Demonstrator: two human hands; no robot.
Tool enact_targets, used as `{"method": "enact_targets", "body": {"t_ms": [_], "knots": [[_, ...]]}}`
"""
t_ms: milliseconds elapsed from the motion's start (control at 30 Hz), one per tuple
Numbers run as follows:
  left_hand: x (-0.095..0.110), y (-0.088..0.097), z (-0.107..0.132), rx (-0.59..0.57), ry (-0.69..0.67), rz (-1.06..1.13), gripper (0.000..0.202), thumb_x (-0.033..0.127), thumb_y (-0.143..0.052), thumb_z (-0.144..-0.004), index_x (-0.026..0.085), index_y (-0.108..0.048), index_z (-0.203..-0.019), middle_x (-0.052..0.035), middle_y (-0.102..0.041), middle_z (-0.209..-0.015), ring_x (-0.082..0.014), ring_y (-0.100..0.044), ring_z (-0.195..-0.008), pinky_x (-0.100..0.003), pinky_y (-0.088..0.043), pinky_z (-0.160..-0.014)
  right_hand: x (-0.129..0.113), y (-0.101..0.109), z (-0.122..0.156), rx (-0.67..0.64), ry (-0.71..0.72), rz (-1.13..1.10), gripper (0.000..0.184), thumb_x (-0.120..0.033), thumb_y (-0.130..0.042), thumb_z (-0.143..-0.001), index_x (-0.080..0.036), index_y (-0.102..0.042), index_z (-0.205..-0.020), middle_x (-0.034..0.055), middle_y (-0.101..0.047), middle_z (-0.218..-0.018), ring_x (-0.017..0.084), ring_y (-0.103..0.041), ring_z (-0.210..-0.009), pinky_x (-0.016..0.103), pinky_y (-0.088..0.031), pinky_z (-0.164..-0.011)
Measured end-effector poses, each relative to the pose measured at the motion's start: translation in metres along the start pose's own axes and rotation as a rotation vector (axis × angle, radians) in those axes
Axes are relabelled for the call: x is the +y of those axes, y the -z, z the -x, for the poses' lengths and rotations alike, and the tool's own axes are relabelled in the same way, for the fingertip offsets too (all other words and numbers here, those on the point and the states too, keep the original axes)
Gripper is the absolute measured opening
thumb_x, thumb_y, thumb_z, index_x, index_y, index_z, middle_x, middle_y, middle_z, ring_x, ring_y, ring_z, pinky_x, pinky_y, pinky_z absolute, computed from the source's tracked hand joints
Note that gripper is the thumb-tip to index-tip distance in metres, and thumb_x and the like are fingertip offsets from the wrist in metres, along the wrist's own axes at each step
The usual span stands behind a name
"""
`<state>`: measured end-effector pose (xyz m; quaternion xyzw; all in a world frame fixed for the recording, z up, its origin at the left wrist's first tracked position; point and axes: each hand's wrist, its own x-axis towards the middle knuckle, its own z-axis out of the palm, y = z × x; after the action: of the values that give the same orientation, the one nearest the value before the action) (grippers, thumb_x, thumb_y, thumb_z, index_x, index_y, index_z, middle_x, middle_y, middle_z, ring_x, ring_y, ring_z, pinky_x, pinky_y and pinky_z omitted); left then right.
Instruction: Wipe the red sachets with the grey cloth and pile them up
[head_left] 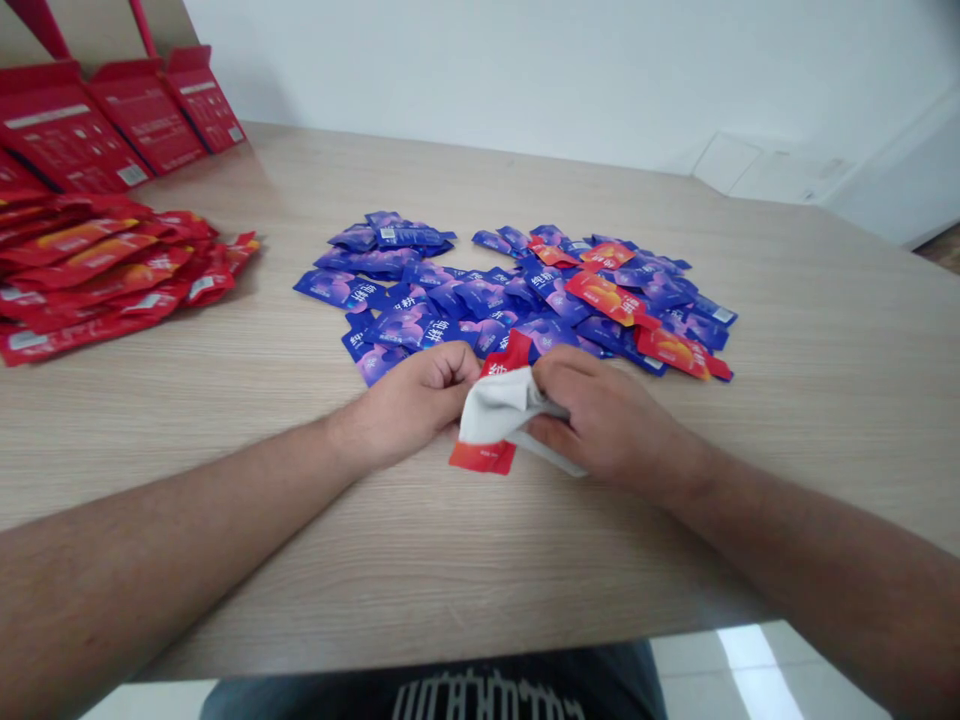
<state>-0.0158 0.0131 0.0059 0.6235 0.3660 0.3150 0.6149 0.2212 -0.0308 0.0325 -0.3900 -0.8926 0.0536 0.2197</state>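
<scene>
My left hand (416, 400) and my right hand (600, 415) meet over the wooden table (450, 560), both closed on a red carton with a white inside (495, 415), which is bent between them. Its red flap hangs toward me. Just beyond my hands lies a spread pile of blue sachets (420, 295) mixed with a few red-orange sachets (607, 295).
A heap of red sachets (97, 270) lies at the left edge of the table. Behind it stand several open red cartons (112, 115). A white wall rises beyond the table's far edge. The near edge runs just in front of my lap.
</scene>
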Motion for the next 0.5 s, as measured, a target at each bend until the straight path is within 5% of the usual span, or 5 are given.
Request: {"method": "enact_targets", "body": {"t_ms": [100, 300, 500], "knots": [[0.000, 0.000, 0.000, 0.015, 0.011, -0.010, 0.022, 0.028, -0.077, -0.084, 0.019, -0.057, -0.081, 0.0037, -0.057, -0.067, -0.0078, -0.046, -0.055, -0.019, -0.033, -0.051, 0.003, -0.001, 0.000, 0.081, -0.066, 0.027, 0.017, -0.030, -0.069, -0.097, -0.022, -0.054, -0.092, 0.0077, -0.066, -0.098, 0.024, -0.061, -0.090, 0.035, -0.050, -0.079], [-0.001, -0.002, 0.001, 0.048, 0.013, 0.060, 0.021, 0.030, -0.075, -0.086, 0.019, -0.057, -0.083, 0.0034, -0.059, -0.067, -0.0090, -0.050, -0.055, -0.020, -0.036, -0.051, -0.014, -0.007, 0.004, -0.096, 0.214, -0.010, 0.001, -0.020, -0.063, -0.099, -0.021, -0.062, -0.099, 0.0082, -0.070, -0.106, 0.023, -0.063, -0.095, 0.036, -0.052, -0.084], [-0.001, -0.004, 0.001, 0.067, 0.059, 0.151, 0.023, 0.027, -0.078, -0.083, 0.018, -0.057, -0.083, 0.0050, -0.056, -0.064, -0.0070, -0.046, -0.051, -0.018, -0.033, -0.049, 0.001, -0.002, 0.000, 0.051, -0.026, 0.034, 0.015, -0.030, -0.068, -0.098, -0.021, -0.057, -0.094, 0.0090, -0.067, -0.099, 0.024, -0.062, -0.090, 0.035, -0.051, -0.078]]}}
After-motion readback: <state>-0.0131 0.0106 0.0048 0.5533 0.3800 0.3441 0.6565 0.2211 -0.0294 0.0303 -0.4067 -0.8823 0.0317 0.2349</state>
